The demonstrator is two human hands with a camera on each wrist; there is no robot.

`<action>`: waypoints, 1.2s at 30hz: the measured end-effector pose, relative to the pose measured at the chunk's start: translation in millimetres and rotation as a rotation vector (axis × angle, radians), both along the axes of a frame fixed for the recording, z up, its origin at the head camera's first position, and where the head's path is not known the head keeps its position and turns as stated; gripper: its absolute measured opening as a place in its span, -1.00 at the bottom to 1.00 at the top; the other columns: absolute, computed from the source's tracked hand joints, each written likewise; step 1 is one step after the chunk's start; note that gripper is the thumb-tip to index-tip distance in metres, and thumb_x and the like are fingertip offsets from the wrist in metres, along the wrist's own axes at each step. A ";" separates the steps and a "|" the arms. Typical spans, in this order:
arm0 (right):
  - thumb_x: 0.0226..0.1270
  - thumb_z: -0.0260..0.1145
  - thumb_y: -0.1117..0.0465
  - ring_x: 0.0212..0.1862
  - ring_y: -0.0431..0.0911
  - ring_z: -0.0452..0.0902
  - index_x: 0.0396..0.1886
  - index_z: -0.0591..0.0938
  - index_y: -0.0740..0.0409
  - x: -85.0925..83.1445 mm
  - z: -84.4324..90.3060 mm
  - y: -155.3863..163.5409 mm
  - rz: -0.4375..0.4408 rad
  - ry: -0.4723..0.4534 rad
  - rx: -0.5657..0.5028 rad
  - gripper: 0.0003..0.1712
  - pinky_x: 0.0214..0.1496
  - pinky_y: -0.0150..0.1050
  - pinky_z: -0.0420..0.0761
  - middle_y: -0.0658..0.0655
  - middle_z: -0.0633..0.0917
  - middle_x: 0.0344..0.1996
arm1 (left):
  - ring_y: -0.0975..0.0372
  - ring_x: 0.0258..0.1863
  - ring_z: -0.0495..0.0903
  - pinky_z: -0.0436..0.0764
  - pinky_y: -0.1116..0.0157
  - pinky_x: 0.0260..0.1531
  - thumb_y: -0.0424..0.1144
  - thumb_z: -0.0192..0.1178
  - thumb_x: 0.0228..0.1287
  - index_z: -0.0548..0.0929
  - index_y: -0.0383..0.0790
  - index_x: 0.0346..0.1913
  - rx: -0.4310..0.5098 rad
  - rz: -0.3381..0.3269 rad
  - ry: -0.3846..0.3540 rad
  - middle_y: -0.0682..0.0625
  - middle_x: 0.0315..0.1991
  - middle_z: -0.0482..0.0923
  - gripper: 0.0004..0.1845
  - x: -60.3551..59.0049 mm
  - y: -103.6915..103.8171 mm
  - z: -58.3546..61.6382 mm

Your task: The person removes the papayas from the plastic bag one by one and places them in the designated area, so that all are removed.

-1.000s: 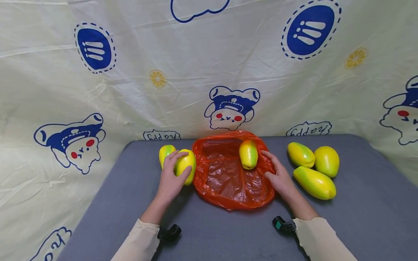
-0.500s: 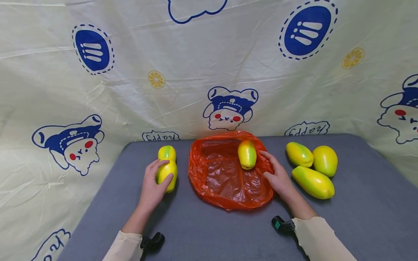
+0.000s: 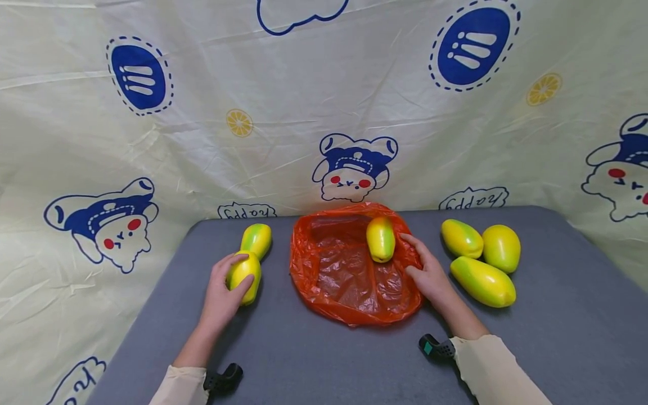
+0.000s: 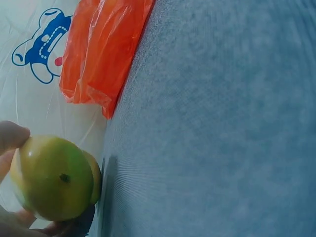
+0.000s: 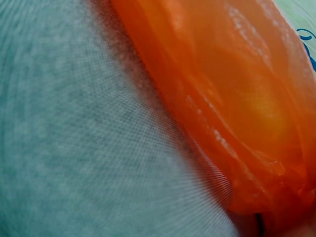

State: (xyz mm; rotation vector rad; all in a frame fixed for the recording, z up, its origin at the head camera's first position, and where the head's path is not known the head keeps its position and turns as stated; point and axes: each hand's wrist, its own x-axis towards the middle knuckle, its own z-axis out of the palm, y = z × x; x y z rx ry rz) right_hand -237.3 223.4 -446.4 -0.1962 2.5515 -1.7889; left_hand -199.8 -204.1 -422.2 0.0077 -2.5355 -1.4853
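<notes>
We are holding a yellow-green fruit [image 3: 244, 275] in our left hand [image 3: 223, 289], fingers curled around it, left of the orange bag [image 3: 349, 270]. Our right hand [image 3: 430, 275] is pinching the bag's right edge.

A yellow-green mango [image 3: 244, 275] lay lengthwise under the left hand [image 3: 221, 292], whose fingers curled over it. A second mango [image 3: 256, 240] touched its far end, just beyond the fingertips. The crumpled orange plastic bag [image 3: 344, 275] lay spread flat, its edge under the right hand [image 3: 430, 275].
</notes>
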 end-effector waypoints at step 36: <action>0.37 0.10 0.38 0.32 0.26 0.34 0.59 0.09 -0.20 -0.6 0.8 1.4 0.016 -0.010 -0.020 -0.14 -0.06 -0.33 0.71 0.24 0.13 0.56 | -0.12 0.52 0.06 0.14 -0.18 0.48 -0.19 0.15 0.41 0.30 -0.08 0.46 -0.010 0.119 -0.137 -0.23 0.55 0.02 -0.40 -1.7 -11.9 2.1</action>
